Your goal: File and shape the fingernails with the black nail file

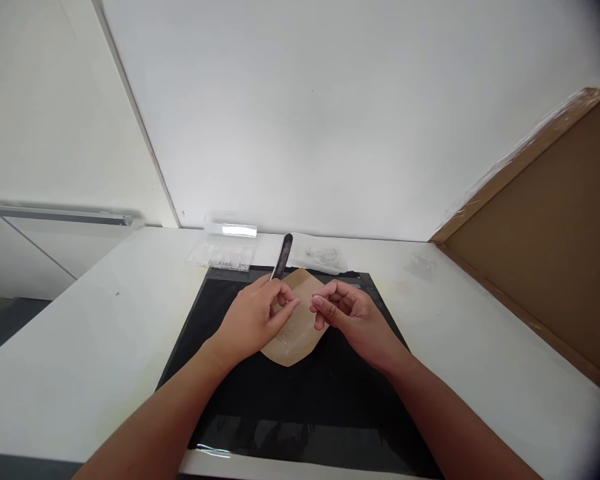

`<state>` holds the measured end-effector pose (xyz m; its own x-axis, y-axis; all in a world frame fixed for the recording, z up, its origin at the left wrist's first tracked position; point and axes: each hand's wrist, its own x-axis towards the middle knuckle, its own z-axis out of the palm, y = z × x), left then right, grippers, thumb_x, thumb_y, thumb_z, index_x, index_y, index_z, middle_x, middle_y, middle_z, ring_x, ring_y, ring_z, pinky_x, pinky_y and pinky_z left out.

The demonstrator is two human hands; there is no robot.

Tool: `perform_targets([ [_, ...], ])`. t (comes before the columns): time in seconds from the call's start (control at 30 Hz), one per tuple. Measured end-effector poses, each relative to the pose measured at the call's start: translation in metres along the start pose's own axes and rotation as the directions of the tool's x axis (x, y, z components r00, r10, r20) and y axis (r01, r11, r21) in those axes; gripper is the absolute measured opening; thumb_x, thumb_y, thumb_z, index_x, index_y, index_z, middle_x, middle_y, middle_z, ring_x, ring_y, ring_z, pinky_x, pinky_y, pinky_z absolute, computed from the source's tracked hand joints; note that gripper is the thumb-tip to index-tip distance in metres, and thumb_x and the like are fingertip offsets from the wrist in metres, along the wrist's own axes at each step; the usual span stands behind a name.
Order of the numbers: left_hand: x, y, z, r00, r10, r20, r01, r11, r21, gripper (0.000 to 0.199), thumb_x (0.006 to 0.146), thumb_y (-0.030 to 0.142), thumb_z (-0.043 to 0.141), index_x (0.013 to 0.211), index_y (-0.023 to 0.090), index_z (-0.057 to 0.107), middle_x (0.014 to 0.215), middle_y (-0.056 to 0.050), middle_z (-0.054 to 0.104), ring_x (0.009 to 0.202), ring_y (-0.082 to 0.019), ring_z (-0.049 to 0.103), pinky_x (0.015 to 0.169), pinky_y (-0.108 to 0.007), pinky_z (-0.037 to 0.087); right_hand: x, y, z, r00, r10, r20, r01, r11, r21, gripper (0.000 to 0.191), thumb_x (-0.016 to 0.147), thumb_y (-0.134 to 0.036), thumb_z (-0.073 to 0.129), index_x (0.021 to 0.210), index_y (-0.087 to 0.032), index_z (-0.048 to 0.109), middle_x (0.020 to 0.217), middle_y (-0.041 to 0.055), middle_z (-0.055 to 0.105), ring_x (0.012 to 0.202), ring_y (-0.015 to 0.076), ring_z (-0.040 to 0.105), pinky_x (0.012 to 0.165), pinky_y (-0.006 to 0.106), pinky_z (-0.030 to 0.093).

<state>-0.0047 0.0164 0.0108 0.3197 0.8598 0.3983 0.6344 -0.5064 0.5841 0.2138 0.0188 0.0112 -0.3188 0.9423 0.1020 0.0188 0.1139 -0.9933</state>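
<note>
My left hand [254, 315] is pinched closed over the left part of a tan sheet [300, 347]; what its fingertips hold is too small to make out. Facing it across a small gap, my right hand [363, 323] is also closed in a pinch, with its contents unclear. The tan sheet lies on a black mat [300, 400] and bears small clear pieces near its lower left. A dark nail file [283, 255] sticks up beyond my left hand, partly hidden by it.
Behind the mat are an open clear compartment box [223, 255] and a clear bag of small pieces [320, 255]. Another small clear bag [423, 264] lies right on the white table [130, 300]. A brown board [540, 233] stands at the right edge.
</note>
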Motion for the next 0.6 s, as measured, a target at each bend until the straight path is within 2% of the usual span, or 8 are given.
perform_targets([
  [0.2, 0.0003, -0.0017, 0.0003, 0.996, 0.002, -0.085, -0.004, 1.000, -0.019, 0.010, 0.095, 0.028, 0.066, 0.089, 0.021, 0.069, 0.079, 0.001, 0.063, 0.072, -0.013, 0.060, 0.067, -0.027, 0.045, 0.0012, 0.0012, -0.0002, 1.000, -0.007, -0.003, 0.007, 1.000, -0.018, 0.029, 0.091, -0.048, 0.074, 0.089, -0.021, 0.064, 0.074, 0.0010, 0.069, 0.065, 0.0139, 0.065, 0.065, 0.029, 0.051],
  [0.4, 0.0005, 0.0026, -0.0018, 0.987, -0.007, -0.160, -0.008, 0.996, -0.091, 0.011, 0.095, 0.030, 0.069, 0.090, 0.023, 0.077, 0.075, 0.002, 0.064, 0.058, -0.010, 0.055, 0.059, -0.026, 0.043, 0.0018, 0.0009, -0.0013, 1.000, -0.019, 0.002, 0.019, 1.000, -0.019, 0.029, 0.090, -0.047, 0.075, 0.089, -0.021, 0.064, 0.074, 0.0007, 0.069, 0.065, 0.0132, 0.065, 0.066, 0.029, 0.052],
  [0.53, -0.0001, 0.0059, -0.0032, 0.983, -0.030, -0.184, 0.000, 0.987, -0.160, 0.014, 0.096, 0.035, 0.070, 0.092, 0.025, 0.078, 0.066, 0.004, 0.064, 0.053, -0.009, 0.058, 0.062, -0.026, 0.047, 0.0010, 0.0017, -0.0016, 1.000, -0.025, 0.000, 0.025, 1.000, -0.016, 0.028, 0.091, -0.047, 0.075, 0.089, -0.021, 0.064, 0.074, 0.0004, 0.069, 0.065, 0.0128, 0.065, 0.066, 0.028, 0.052],
  [0.6, -0.0005, 0.0074, -0.0040, 0.982, -0.055, -0.182, 0.015, 0.977, -0.214, 0.015, 0.097, 0.036, 0.069, 0.094, 0.025, 0.077, 0.073, 0.004, 0.070, 0.052, -0.009, 0.061, 0.063, -0.026, 0.050, 0.0010, 0.0024, -0.0020, 1.000, -0.029, 0.004, 0.029, 0.999, -0.018, 0.027, 0.091, -0.046, 0.075, 0.089, -0.020, 0.064, 0.075, 0.0004, 0.069, 0.065, 0.0127, 0.065, 0.066, 0.028, 0.052],
])
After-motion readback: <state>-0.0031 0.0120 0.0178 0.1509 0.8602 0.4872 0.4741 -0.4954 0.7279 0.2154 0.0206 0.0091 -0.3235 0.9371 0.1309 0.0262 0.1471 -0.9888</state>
